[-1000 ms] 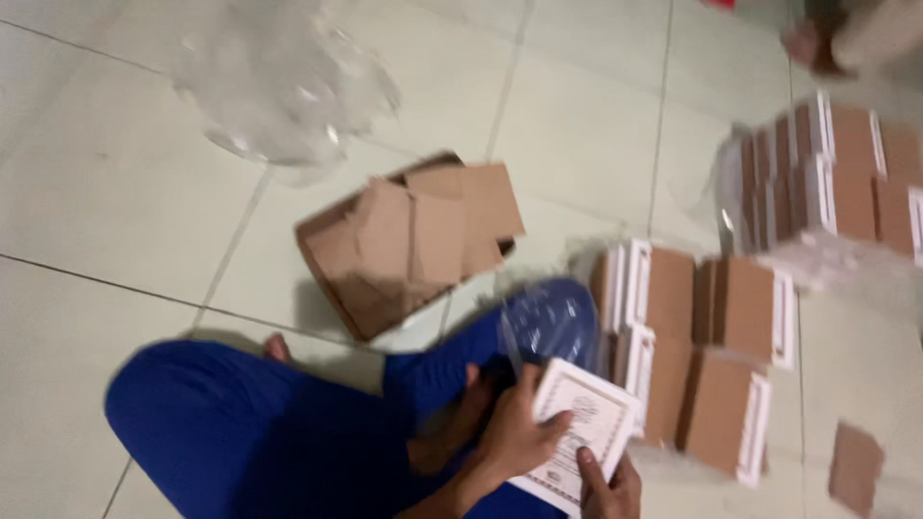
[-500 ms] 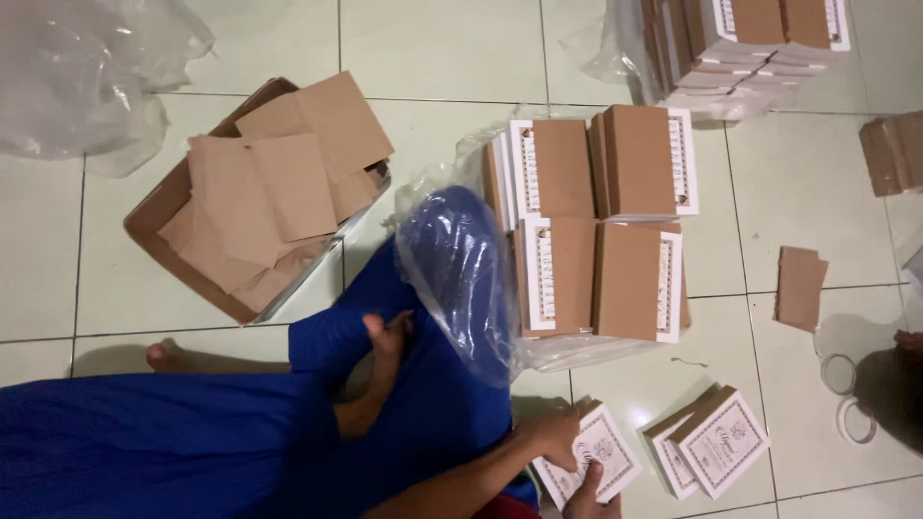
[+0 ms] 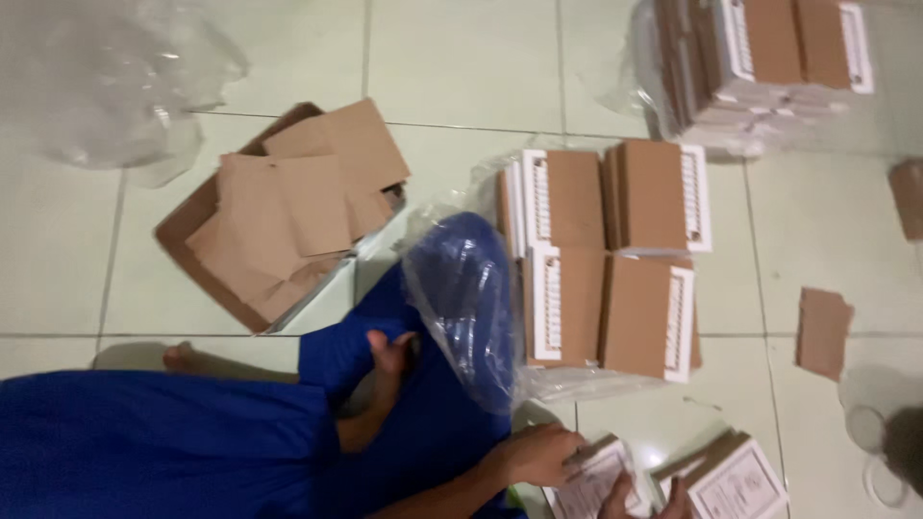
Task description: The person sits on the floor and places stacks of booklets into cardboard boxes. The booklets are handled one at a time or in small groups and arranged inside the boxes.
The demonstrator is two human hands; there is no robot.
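Left hand [image 3: 540,454]: near bottom edge, fingers curled down on a white card [image 3: 591,481], pressing its left side against the floor.
Right hand [image 3: 646,498]: only fingertips show at the bottom edge, between the white card and a second card [image 3: 735,481]; cannot tell how the fingers are set or whether they grip anything.
Cards: both lie on the tiles, side by side, the second just right of the first.
Bundles [image 3: 606,259]: four brown-and-white packs in clear plastic, just beyond the hands.
Far stack [image 3: 769,58]: more packs, far right.
Box [image 3: 279,216]: open carton of brown sheets, far left of the bundles.
Plastic [image 3: 106,77]: crumpled clear wrap, far left.
Legs [image 3: 192,432]: blue cloth, left of the hands.
Tape roll [image 3: 870,432]: near right edge.
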